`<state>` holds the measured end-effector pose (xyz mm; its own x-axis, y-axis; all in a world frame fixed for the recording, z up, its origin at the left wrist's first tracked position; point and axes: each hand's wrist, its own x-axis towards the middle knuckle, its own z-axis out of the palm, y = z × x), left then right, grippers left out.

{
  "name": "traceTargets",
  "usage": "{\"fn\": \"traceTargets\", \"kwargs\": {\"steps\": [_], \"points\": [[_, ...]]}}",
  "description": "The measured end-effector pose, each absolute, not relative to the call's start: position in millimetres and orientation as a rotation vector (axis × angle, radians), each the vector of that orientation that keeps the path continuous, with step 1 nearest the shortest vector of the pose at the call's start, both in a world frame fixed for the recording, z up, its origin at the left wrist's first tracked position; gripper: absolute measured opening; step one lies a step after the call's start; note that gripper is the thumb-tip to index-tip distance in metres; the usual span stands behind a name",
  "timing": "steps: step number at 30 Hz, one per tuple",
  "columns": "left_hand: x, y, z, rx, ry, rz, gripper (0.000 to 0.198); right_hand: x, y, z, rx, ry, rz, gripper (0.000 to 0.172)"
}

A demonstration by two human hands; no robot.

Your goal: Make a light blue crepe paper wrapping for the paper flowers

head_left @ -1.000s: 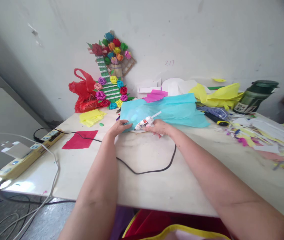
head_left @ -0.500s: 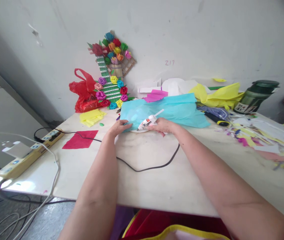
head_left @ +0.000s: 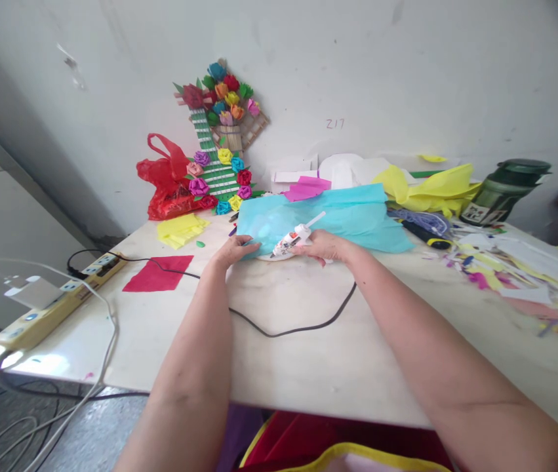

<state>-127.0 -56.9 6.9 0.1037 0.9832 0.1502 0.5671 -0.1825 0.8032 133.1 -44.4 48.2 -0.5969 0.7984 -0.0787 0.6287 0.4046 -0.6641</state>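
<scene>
My right hand is closed around a white glue gun with a patterned body. A pale glue stick juts from its back, and the nozzle points down and left, close to the near edge of the light-blue crepe paper. At that paper's left near corner, my left hand has its thumb and fingers on the edge, seemingly gripping it. Part of a pale, rounded edge shows beneath the paper by the nozzle; what it belongs to is mostly covered.
A black cord loops across the table near my forearms. Left are a red paper square, yellow paper and a power strip. Paper-flower crafts lean on the wall. Right are a green bottle, a cutter and paper scraps.
The glue gun and my right hand have shifted very slightly, with the glue stick's end a little higher and further right. My left hand stays at the paper's corner.
</scene>
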Motion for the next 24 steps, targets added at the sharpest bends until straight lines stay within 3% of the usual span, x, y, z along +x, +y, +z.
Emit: {"fn": "traceTargets", "kwargs": {"steps": [24], "points": [[-130.7,-52.0,3.4,1.791,1.474,0.942,0.039,141.7,-46.1,54.5,-1.317,-2.355,1.044,0.049]]}}
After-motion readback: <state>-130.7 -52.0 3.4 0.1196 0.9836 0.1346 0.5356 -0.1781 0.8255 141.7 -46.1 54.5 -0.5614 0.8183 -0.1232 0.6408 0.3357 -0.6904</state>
